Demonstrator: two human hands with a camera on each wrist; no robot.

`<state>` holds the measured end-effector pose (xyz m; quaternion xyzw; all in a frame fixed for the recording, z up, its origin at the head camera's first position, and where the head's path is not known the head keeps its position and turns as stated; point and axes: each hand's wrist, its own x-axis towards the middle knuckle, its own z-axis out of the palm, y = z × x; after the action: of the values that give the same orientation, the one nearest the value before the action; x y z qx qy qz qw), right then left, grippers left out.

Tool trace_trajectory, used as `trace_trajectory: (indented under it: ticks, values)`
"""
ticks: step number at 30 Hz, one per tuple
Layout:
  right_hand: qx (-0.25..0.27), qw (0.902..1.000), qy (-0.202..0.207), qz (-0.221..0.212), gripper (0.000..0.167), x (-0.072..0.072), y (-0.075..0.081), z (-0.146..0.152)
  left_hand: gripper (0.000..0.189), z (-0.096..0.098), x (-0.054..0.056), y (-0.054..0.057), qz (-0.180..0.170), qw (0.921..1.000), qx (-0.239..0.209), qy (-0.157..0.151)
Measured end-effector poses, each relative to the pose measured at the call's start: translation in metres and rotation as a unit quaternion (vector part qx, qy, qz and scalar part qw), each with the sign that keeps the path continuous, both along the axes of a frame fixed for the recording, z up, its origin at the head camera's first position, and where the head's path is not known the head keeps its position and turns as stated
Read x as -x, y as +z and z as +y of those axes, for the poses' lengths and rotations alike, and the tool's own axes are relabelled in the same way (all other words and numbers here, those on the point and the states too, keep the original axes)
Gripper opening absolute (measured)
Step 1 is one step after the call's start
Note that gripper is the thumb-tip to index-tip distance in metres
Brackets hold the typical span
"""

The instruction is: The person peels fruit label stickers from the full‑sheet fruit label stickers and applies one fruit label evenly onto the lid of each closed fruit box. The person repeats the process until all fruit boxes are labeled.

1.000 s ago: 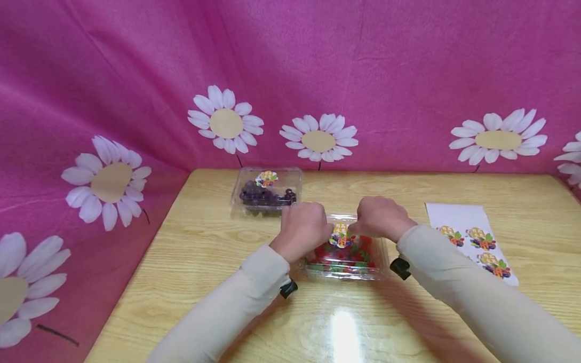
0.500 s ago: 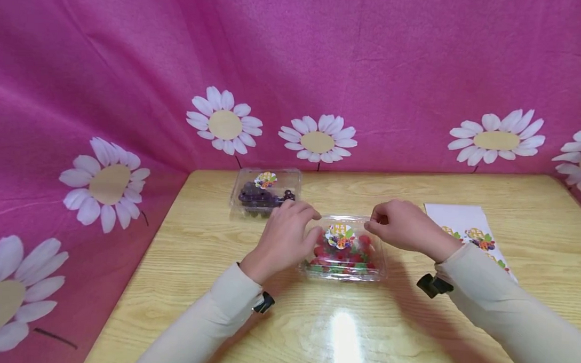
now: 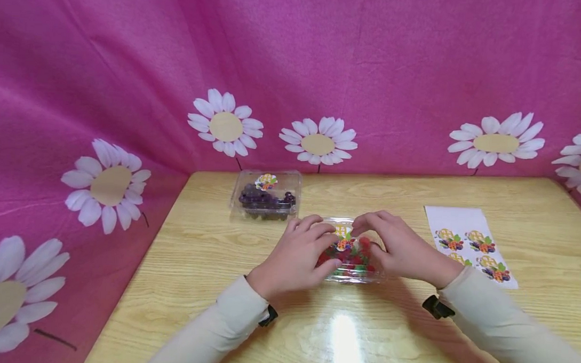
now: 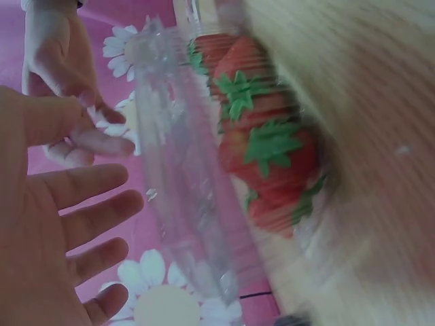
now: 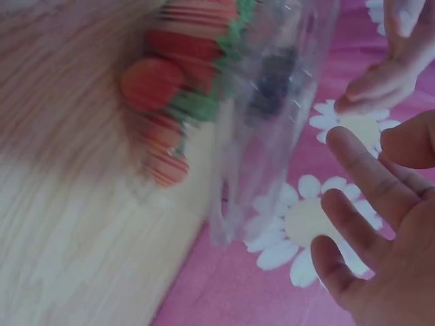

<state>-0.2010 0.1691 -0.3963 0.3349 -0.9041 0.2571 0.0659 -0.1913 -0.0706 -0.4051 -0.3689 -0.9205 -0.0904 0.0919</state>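
A clear plastic clamshell box [image 3: 356, 275] of strawberries [image 4: 268, 146] stands on the table, its lid down and a colourful fruit sticker [image 3: 343, 242] on top. My left hand [image 3: 295, 256] is over the box's left side, fingers spread and loosely bent. Over the right side hovers my right hand [image 3: 401, 249], thumb and fingers apart. Both wrist views show a gap between the fingers and the box; the left palm [image 4: 34, 231] and right palm [image 5: 394, 272] hold nothing. The hands partly cover the lid and sticker in the head view.
A second clear box [image 3: 266, 196] with dark grapes and a similar sticker stands at the back left. On the right lies a white sheet [image 3: 457, 216] bearing several fruit stickers. A pink cloth [image 3: 395, 57] with daisies hangs behind the wooden table [image 3: 195, 285].
Both hands were at the sticker with bent fingers, then drew apart to the box's sides. Now they have come back in over the lid with fingers spread. The box has stayed in place.
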Motion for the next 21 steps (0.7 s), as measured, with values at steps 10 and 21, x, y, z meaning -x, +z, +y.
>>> trace_trajectory:
  ticks: [10,21]
  values:
    - [-0.054,0.9985,-0.007,-0.002,0.058,0.001,-0.015,-0.016,0.047,0.01,0.003,-0.01,-0.001,0.9986,0.052,0.014]
    - [-0.057,0.9979,-0.028,-0.011,0.06,0.003,-0.014,-0.01,0.046,0.009,0.002,-0.012,0.009,0.9982,0.055,0.023]
